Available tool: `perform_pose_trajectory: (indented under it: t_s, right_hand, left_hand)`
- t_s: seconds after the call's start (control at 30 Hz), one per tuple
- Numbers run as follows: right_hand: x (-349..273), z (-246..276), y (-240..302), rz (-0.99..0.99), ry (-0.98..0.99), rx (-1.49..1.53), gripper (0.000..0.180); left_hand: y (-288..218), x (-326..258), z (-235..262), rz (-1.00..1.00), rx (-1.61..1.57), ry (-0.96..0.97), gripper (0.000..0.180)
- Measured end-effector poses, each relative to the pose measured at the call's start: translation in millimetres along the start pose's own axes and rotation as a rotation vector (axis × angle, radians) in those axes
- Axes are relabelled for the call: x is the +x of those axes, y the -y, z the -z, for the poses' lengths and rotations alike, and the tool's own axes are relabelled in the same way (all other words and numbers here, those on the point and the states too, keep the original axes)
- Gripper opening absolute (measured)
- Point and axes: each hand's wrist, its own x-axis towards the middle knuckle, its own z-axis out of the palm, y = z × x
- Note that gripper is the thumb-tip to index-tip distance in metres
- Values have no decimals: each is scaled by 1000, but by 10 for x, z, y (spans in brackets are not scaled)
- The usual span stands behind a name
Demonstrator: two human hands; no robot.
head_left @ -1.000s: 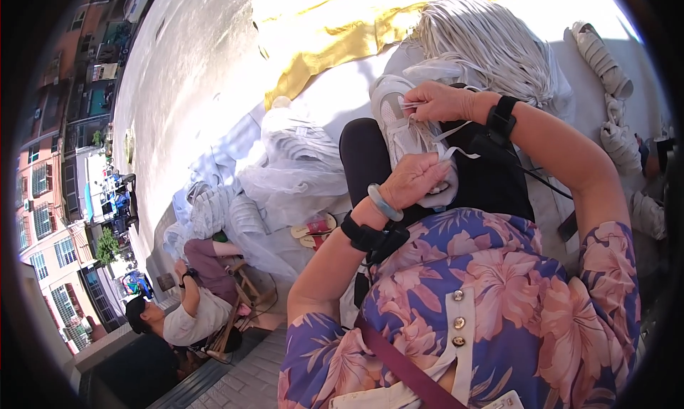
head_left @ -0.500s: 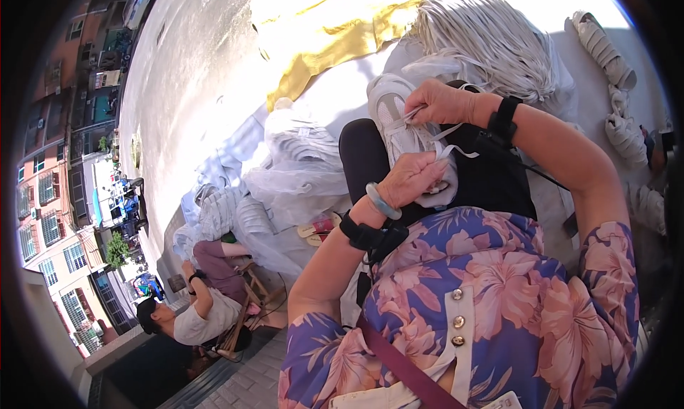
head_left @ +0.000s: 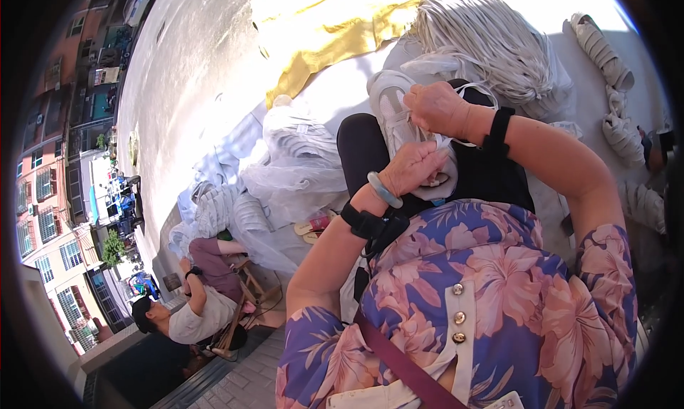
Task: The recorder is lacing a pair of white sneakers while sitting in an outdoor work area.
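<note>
A white lace-up sneaker [head_left: 392, 102] lies across my black-clad lap, its toe pointing away from me. My right hand [head_left: 439, 110] is closed above the shoe's front part, pinching a white shoelace [head_left: 483, 90] that trails off behind the wrist. Closer to me, my left hand [head_left: 415, 168] is closed over the shoe's opening, with a lace at its fingertips. The fingers hide much of the lacing. A pale bangle [head_left: 385, 190] and a black strap circle my left wrist; another black strap sits on the right.
Beyond my knees lies a thick bundle of white laces [head_left: 491, 42] beside yellow sheeting [head_left: 320, 45]. Stacked white shoes in clear plastic [head_left: 296, 170] stand at the left, more shoes [head_left: 602, 49] at the far right. A seated co-worker [head_left: 203, 302] is at the lower left.
My right hand has turned and shifted slightly right over the shoe. The left hand has moved a little up, and the loose lace loop beside it now shows less.
</note>
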Motion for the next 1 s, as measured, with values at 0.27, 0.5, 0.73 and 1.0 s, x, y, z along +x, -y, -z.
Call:
perform_pose_trajectory:
  t_s: [0.27, 0.5, 0.73, 1.0]
  right_hand:
    - [-84, -128, -13, -298, -108, 89, 13]
    - [-133, -62, -29, -306, -68, 259, 13]
    - [-24, -39, -231, -341, -122, 500, 14]
    - [491, 17, -282, -444, 41, 276, 36]
  left_hand:
    - [68, 23, -75, -141, -24, 5, 29]
    - [43, -40, -99, -201, -17, 27, 28]
    - [58, -55, -156, -311, 7, 43, 29]
    - [-230, -85, -182, -227, 50, 153, 36]
